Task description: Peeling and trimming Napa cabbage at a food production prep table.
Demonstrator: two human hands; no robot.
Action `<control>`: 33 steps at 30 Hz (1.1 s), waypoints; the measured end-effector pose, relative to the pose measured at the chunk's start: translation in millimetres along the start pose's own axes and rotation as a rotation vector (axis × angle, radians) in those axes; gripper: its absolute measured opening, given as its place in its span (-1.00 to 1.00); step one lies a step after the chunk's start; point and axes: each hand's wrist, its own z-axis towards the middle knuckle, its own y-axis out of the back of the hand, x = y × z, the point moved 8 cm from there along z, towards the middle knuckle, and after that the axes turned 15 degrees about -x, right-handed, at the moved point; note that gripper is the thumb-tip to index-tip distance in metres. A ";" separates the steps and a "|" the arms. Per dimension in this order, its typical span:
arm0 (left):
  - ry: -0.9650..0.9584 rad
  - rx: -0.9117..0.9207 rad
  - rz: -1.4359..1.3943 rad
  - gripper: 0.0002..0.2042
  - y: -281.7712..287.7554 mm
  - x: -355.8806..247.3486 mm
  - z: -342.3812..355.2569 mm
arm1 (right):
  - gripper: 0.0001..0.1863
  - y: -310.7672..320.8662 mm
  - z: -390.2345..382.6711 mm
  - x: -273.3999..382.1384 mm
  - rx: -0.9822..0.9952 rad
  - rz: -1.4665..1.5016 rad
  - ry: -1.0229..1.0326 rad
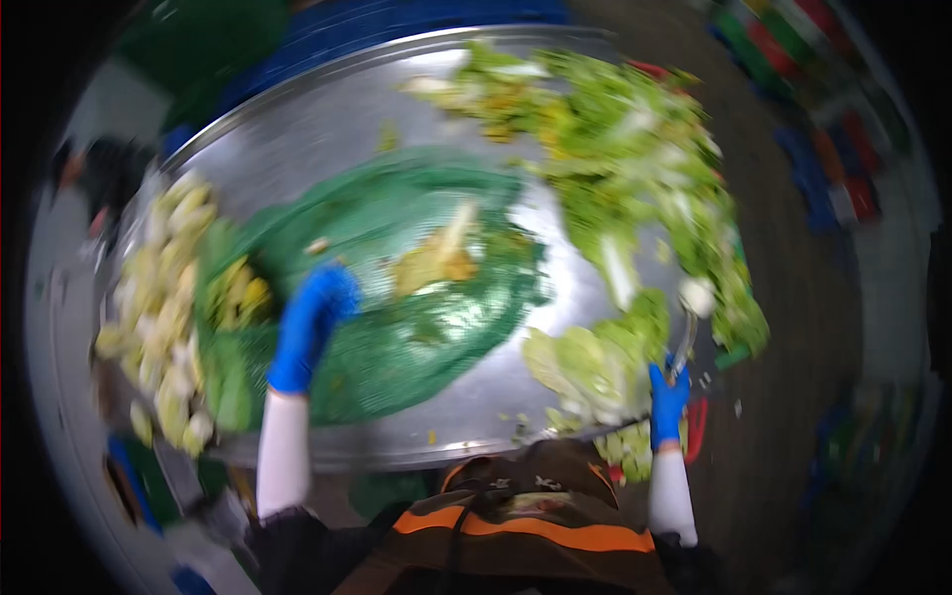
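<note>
A green mesh bag [387, 367] lies spread on the metal table [307, 129], with loose yellowed leaf pieces [436, 260] on it. Over its left part is my left hand [319, 309] in a blue glove; motion smears the fingers, so their grip does not show. At the right edge of the table my right hand [669, 405], also blue-gloved, is closed around a knife [688, 342] with a thin, seemingly curved metal blade pointing away from me. Beside the blade tip shows a round white cut stem end [697, 297]. Pale green cabbage leaves [595, 367] lie left of this hand.
Trimmed pale cabbages [164, 307] are heaped along the left edge. Loose green leaves [635, 139] cover the far right and hang over the table's edge. A blue crate [397, 22] stands beyond the far rim. Colourful stacked packages [783, 50] are at the far right.
</note>
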 end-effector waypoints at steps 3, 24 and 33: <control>0.279 0.271 0.282 -0.64 -168.0 117.4 -47.5 | -0.41 54.3 42.7 -36.5 -0.229 -0.112 0.030; 0.417 1.089 0.678 -0.36 -526.9 368.4 -283.4 | -0.52 247.7 31.8 -89.8 0.118 0.017 -0.550; 0.184 0.196 0.524 -0.58 -392.9 332.7 -109.3 | -0.74 175.6 72.8 -101.5 -0.018 0.025 -0.274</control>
